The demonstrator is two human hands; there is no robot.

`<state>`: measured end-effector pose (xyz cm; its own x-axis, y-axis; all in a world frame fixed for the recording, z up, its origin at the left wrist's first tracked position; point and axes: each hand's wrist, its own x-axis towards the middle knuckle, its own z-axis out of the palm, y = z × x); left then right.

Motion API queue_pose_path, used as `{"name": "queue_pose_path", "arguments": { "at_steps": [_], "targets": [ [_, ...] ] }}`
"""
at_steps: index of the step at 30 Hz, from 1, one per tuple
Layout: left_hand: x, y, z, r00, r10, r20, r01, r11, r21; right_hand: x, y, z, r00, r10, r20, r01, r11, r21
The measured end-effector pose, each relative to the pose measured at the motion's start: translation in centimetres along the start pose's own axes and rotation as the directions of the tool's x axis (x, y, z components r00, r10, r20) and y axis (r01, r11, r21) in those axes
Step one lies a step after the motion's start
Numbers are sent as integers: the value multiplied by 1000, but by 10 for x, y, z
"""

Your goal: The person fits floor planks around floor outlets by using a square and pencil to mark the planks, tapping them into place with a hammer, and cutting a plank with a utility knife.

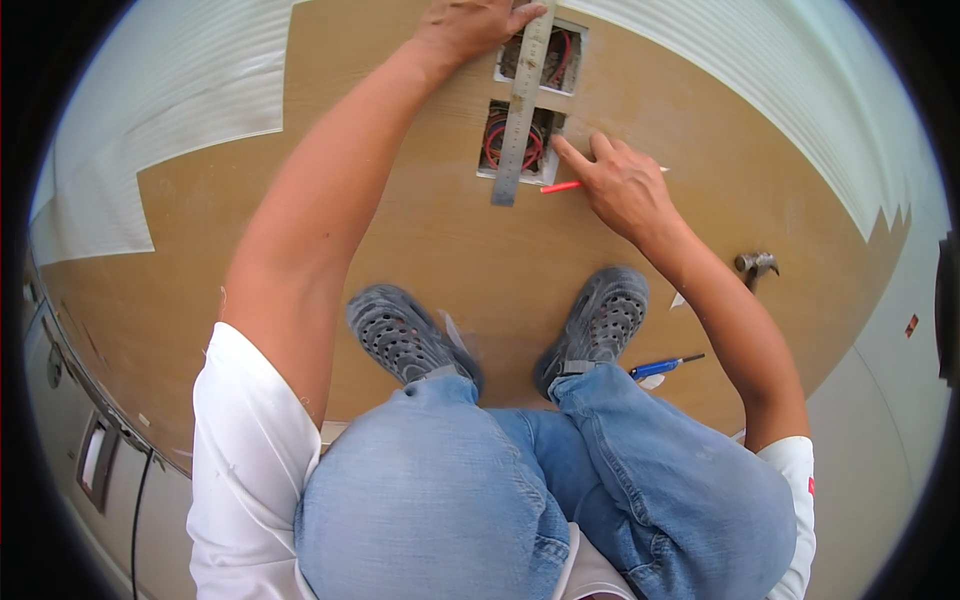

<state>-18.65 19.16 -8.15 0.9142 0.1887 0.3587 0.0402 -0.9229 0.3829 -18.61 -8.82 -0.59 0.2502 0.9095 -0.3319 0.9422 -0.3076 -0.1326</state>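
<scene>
Across two cut-outs in a brown board [420,235]: left hand [465,28] and right hand [628,188] at a steel ruler [518,130].

The ruler lies lengthwise over the upper cut-out [563,60] and the lower cut-out [542,135], tilted slightly, its near end just beyond the lower opening. The left arm is extended far forward, elbow nearly straight; the thumb reaches over the ruler's far end, but the fingers are partly out of view, so whether they pinch or only press cannot be told. The right arm is bent at the elbow, hand palm-down, index finger extended toward the lower cut-out's right edge, the other fingers curled. A red pencil [561,187] runs beneath this hand; how firmly it is gripped cannot be told.
</scene>
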Motion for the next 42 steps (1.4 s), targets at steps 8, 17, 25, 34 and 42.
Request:
{"name": "queue_pose_path", "arguments": {
  "at_steps": [8,17,25,34,42],
  "targets": [
    [-4,-2,-3,999,-10,-49,6,997,-82,21,-13,-11,962,87,257,-50,988,-146],
    [-6,-5,3,998,-1,-67,-3,998,-65,21,-20,-16,947,14,321,21,994,-106],
    [-6,-3,-2,996,23,-82,-28,998,-63,24,-20,-17,944,61,325,-22,992,-124],
    [-5,-2,-7,998,50,-24,-51,998,-47,23,-16,-10,960,79,269,-41,989,-142],
    [-4,-1,-12,986,142,90,-140,990,-31,7,-14,0,970,127,206,-108,989,-99]
  ]
}}
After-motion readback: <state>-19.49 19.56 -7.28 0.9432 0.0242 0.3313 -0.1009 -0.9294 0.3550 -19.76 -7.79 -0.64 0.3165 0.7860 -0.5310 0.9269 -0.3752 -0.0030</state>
